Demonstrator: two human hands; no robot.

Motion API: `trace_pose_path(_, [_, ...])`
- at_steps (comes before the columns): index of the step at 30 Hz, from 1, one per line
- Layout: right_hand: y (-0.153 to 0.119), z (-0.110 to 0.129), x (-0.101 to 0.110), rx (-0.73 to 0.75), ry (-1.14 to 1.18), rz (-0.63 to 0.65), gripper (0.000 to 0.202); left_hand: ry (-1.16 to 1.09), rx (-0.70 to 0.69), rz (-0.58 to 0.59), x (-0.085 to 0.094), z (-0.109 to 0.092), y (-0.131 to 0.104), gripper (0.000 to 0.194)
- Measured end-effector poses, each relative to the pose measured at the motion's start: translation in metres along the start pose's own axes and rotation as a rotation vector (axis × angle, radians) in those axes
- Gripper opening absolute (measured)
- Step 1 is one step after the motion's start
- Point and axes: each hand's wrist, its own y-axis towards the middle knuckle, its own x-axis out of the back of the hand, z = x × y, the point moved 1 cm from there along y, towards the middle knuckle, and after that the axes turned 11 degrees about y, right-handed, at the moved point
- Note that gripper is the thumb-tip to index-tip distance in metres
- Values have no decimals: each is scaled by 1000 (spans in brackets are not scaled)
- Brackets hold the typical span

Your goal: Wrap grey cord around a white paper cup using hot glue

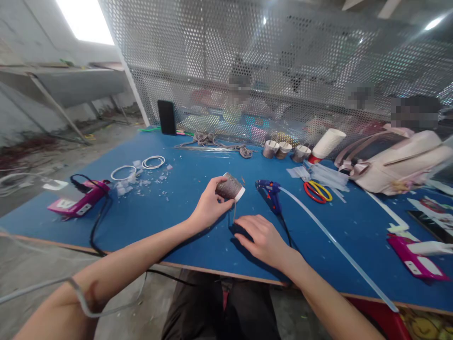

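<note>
A paper cup wrapped in grey-brown cord [230, 187] lies tilted in my left hand [211, 203], its white rim facing right and down. A loose tail of cord [234, 211] hangs from the cup towards my right hand [260, 236]. My right hand is just above the blue table, with thumb and fingers a little apart; whether the cord's end is between them is hard to see. To the right of the cup lies a blue glue gun [272, 191] with a long clear glue stick in its back.
Red and yellow scissors [314, 192], a stack of paper cups [329, 143] and wrapped cups [284, 150] are at the right back. Grey cord [205, 138] and a phone [166, 117] stand before the mesh screen. Magenta power strips [79, 200] sit at both sides.
</note>
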Motion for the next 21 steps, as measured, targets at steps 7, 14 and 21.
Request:
trace_pose_path(7, [-53,-5,40,-34,-181,-168,10,-148,35,-91,6,-1,7,53])
trace_pose_path(14, [-46,-69,86,-686,-56,-403,26,-158,13,-62,3,0,7,54])
trace_pose_path(21, [10,-107,62,-704,84,-300,36,-106,65,-6,0,0,4,52])
